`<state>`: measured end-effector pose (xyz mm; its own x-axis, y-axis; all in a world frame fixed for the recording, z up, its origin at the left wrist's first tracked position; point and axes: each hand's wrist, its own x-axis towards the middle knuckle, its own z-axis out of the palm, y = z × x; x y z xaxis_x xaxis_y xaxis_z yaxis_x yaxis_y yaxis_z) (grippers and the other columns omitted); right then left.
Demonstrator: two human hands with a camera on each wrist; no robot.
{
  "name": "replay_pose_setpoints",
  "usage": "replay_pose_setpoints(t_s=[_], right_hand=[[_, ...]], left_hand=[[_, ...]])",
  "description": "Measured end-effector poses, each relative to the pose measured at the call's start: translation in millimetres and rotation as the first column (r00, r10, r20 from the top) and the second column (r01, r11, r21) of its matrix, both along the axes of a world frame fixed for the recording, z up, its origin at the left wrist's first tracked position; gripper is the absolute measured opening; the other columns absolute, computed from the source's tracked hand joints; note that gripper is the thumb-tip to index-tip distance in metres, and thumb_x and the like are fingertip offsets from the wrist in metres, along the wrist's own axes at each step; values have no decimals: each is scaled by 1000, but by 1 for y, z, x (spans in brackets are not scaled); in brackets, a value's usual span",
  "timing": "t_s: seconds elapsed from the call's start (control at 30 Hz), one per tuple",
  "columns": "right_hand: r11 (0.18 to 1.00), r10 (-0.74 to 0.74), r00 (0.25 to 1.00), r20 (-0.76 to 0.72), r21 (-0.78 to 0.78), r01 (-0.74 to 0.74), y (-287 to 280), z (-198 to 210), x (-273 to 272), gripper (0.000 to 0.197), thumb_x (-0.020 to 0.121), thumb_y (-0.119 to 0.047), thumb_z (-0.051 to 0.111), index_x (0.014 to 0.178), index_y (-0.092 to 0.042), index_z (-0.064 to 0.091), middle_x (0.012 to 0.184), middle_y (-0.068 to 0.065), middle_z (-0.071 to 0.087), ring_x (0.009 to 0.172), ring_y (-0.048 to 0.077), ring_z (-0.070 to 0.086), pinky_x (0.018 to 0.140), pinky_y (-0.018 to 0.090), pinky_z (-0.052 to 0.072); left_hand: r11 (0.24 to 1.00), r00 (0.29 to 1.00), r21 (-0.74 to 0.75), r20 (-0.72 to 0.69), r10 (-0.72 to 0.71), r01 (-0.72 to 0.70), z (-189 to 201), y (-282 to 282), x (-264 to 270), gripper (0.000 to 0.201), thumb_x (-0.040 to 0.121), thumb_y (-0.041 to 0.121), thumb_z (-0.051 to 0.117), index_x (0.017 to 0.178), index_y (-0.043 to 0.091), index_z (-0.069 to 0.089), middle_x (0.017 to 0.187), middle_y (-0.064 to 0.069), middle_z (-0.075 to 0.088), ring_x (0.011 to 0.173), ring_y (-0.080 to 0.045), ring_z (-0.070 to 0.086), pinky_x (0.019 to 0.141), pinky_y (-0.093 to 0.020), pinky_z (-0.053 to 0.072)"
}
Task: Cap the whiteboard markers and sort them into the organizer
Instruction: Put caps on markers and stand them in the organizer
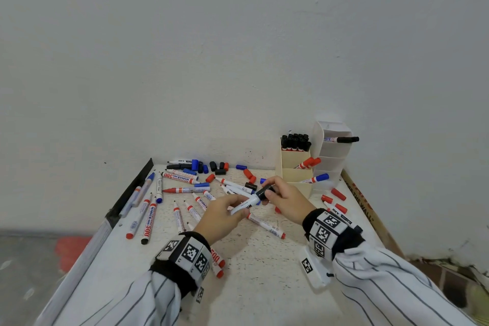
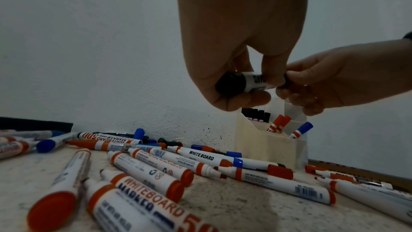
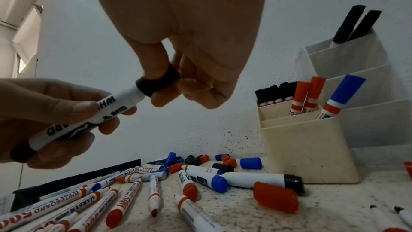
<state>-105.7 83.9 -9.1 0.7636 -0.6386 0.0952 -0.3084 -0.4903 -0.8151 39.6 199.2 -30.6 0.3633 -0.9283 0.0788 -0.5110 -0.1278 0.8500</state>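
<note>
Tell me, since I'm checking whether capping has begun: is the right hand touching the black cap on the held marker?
Touching. In the right wrist view, the right hand pinches the black cap seated on the marker gripped by the left hand.

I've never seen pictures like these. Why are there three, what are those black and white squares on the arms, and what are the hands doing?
A person wears three cameras: one on the head, one on each wrist. The squares sit on the wrist bands that carry those cameras. The head picture looks down at a table covered with loose markers and caps. The left hand holds a white marker. The right hand pinches its black cap at the tip. At the back stands a cream organizer with black, red and blue markers already inside.
</note>
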Motion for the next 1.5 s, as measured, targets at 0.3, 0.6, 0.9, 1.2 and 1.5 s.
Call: replay_pose_setpoints(t_s=[0.3, 0.6, 0.9, 1.2, 1.5], right_hand=[[995, 26, 999, 25, -95, -24, 3, -4, -8, 32, 90, -2, 50, 93, -34, 47, 91, -6, 56, 69, 14, 47, 71, 25, 45], [998, -67, 994, -85, -20, 65, 7, -4, -9, 24, 97, -34, 40, 97, -17, 57, 69, -7, 60, 62, 8, 49, 65, 23, 41], [998, -5, 999, -33, -55, 3, 11, -9, -8, 24, 91, -8, 52, 107, -26, 50, 84, -5, 61, 62, 3, 50, 61, 11, 38], [999, -39, 995, -88, 7, 40, 26, -11, 3, 31, 97, -29, 40, 70, -18, 49, 61, -3, 44, 56, 11, 39, 61, 27, 35], [989, -144, 988, 62, -3, 145, 48, -11, 11, 31, 96, -27, 43, 66, -21, 38, 59, -6, 40, 56, 9, 37, 57, 23, 32]], left_hand=[[998, 1000, 56, 20, 8, -9, -1, 2, -6, 30, 96, 25, 47, 124, 22, 56, 92, -4, 62, 69, -9, 49, 62, -19, 41], [993, 995, 91, 69, -76, 70, -2, 8, -6, 31, 96, 27, 46, 125, 21, 55, 84, 7, 59, 66, -4, 48, 59, -15, 37], [994, 1000, 111, 16, -24, 22, -5, 11, -4, 25, 97, 26, 44, 117, 21, 58, 83, 3, 59, 64, -7, 46, 59, -19, 39], [994, 990, 81, 121, -76, 67, 3, 22, -6, 31, 88, 29, 60, 119, 23, 61, 99, 7, 63, 76, 3, 54, 63, -7, 37], [992, 879, 123, 469, -79, 24, 7, 30, -20, 40, 96, 42, 40, 128, 22, 53, 106, 1, 66, 98, -14, 59, 76, -26, 43]])
